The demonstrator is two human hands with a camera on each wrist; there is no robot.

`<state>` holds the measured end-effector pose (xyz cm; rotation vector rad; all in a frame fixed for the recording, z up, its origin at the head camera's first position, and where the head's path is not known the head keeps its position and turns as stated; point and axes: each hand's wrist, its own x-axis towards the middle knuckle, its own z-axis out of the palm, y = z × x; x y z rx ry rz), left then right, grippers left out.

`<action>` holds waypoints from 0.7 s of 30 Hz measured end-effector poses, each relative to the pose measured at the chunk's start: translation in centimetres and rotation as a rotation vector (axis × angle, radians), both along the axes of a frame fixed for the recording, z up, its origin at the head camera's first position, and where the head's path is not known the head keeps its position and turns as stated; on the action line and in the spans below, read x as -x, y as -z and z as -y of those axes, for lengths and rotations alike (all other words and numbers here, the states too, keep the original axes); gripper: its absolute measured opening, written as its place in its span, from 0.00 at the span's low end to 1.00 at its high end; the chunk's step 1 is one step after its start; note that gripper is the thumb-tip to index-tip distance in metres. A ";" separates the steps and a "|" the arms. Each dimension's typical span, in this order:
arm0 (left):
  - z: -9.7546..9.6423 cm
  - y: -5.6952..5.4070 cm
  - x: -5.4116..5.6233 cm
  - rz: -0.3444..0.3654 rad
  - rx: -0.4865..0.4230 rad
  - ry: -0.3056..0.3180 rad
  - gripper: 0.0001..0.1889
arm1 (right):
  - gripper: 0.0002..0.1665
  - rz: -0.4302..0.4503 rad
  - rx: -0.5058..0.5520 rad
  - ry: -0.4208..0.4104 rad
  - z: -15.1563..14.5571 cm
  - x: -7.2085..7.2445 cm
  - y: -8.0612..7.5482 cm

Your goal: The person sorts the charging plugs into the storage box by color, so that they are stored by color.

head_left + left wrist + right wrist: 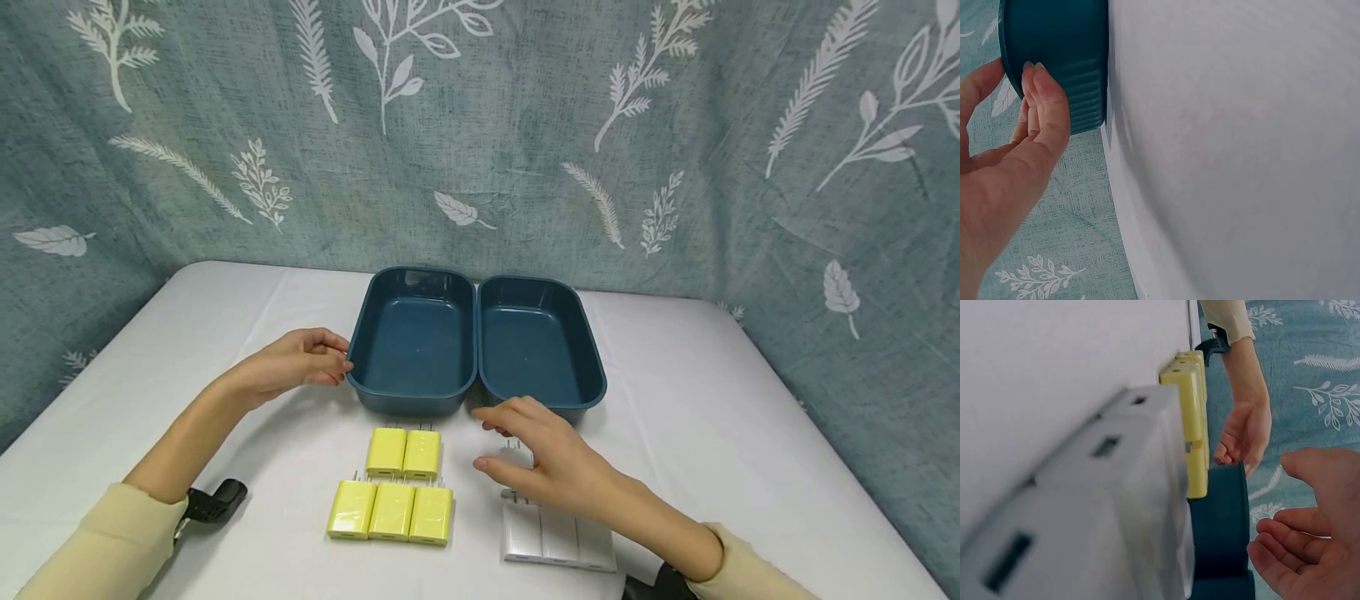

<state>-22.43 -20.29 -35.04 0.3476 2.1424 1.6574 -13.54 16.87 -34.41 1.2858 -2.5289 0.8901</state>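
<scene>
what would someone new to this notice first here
Probably the five bright yellow plug adapters, set in two rows in front of the left bin. Next, the two dark blue bins standing side by side toward the back of the white table. Then the right hand, which partly hides the white plug adapters in the head view.

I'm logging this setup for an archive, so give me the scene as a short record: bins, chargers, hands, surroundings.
Bins: left bin and right bin, blue, side by side
Yellow chargers: five, two behind three
White chargers: three in front; more behind, partly hidden, count unclear
Left hand: fingers at left bin's outer edge
Right hand: above white chargers, holding nothing
Surface: white table
Backdrop: leaf-patterned curtain
</scene>
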 end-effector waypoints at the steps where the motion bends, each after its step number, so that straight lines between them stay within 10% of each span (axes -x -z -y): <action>1: 0.0 0.0 0.0 0.007 -0.012 0.000 0.25 | 0.27 0.000 -0.009 -0.004 0.1 0.0 0.2; 21: 0.2 0.2 0.2 0.096 -0.144 -0.008 0.27 | 0.27 0.067 -0.135 -0.009 2.8 0.2 2.0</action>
